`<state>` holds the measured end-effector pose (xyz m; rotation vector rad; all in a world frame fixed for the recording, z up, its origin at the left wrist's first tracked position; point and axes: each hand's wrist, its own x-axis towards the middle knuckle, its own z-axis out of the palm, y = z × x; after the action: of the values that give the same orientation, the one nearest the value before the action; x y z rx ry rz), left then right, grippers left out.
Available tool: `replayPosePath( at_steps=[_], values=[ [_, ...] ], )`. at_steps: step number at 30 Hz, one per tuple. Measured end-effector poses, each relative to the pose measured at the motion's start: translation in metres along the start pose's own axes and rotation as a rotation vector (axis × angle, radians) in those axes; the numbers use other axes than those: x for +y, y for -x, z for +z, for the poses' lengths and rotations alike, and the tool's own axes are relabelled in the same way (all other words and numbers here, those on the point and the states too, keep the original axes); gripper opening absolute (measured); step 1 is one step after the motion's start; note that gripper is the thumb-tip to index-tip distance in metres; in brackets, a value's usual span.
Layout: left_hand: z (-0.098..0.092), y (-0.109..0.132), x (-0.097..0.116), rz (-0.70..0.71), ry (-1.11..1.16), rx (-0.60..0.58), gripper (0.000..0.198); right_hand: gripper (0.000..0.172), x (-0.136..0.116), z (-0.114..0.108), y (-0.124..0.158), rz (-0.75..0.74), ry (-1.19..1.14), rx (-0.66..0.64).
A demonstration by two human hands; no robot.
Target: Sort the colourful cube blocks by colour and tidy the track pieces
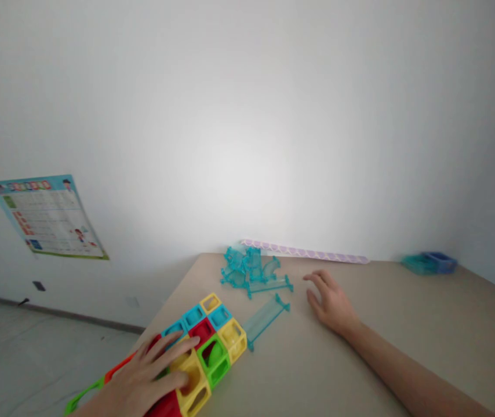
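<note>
My left hand (145, 370) lies over a joined set of hollow cube blocks (215, 353) in yellow, red, green and blue. Its fingers are spread across the upper faces, with the thumb on a yellow block. My right hand (332, 304) hovers over or rests on the table, bent a little, fingers apart and holding nothing. Between the hands lies a long translucent teal track piece (267, 321), close to the blocks' right end. Another straight teal piece (269, 284) lies behind it, beside a pile of smaller teal pieces (241, 266).
A flat lilac patterned strip (306, 252) lies along the wall at the table's (299, 370) back edge. At the far right are a teal piece (419, 264) and a blue container-like piece (442, 262). A poster (51, 217) hangs on the left wall.
</note>
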<state>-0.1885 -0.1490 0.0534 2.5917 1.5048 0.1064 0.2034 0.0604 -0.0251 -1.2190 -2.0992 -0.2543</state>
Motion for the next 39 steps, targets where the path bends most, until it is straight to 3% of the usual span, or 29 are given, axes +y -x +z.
replayPosePath(
  at_steps=[2,4,6,8,13,15,17,21,24,27,29,30,32,34,36,39],
  values=[
    [0.0,-0.001,-0.004,0.028,0.018,-0.017,0.05,0.042,-0.027,-0.015,0.012,-0.283,-0.142,-0.188],
    [0.003,-0.003,-0.008,0.033,0.038,-0.008,0.049,0.046,-0.048,-0.025,0.02,-0.447,-0.231,-0.352],
    [0.006,-0.003,-0.012,0.019,0.056,0.033,0.049,0.035,-0.056,-0.026,0.02,-0.392,-0.267,-0.378],
    [0.004,-0.002,-0.015,0.013,0.073,0.058,0.05,0.026,-0.05,-0.017,0.017,-0.253,-0.268,-0.316],
    [-0.011,-0.004,-0.012,0.154,0.09,-0.067,0.047,0.028,-0.028,0.016,0.006,-0.111,-0.324,-0.221],
    [-0.011,-0.014,-0.005,0.217,0.101,-0.046,0.046,0.027,-0.029,0.024,0.003,-0.107,-0.365,-0.218],
    [-0.006,-0.032,0.006,0.271,0.132,-0.026,0.047,0.027,-0.032,0.027,0.001,-0.098,-0.426,-0.214],
    [0.007,-0.089,0.037,0.495,0.183,-0.141,0.052,0.031,-0.028,0.02,-0.001,-0.007,-0.548,-0.164],
    [0.013,-0.133,0.059,0.648,0.227,-0.08,0.055,0.041,-0.005,0.005,0.002,0.129,-0.596,-0.114],
    [0.015,-0.164,0.07,0.777,0.281,-0.056,0.07,0.054,0.023,-0.015,0.009,0.196,-0.617,-0.173],
    [0.015,-0.178,0.07,0.728,0.411,0.03,0.07,0.056,0.035,-0.028,0.012,0.197,-0.611,-0.255],
    [0.016,-0.184,0.068,0.634,0.493,0.111,0.063,0.054,0.037,-0.035,0.013,0.19,-0.599,-0.296],
    [0.018,-0.194,0.063,0.364,0.625,0.311,0.045,0.044,0.035,-0.047,0.012,0.158,-0.557,-0.376],
    [0.023,-0.202,0.061,0.116,0.645,0.412,0.038,0.03,0.025,-0.057,0.009,0.109,-0.491,-0.44],
    [0.028,-0.206,0.063,0.035,0.592,0.387,0.034,0.02,0.011,-0.063,0.006,0.071,-0.41,-0.476],
    [0.032,-0.203,0.072,0.187,0.484,0.264,0.038,0.016,-0.006,-0.063,0.006,0.057,-0.289,-0.484]
  ],
)
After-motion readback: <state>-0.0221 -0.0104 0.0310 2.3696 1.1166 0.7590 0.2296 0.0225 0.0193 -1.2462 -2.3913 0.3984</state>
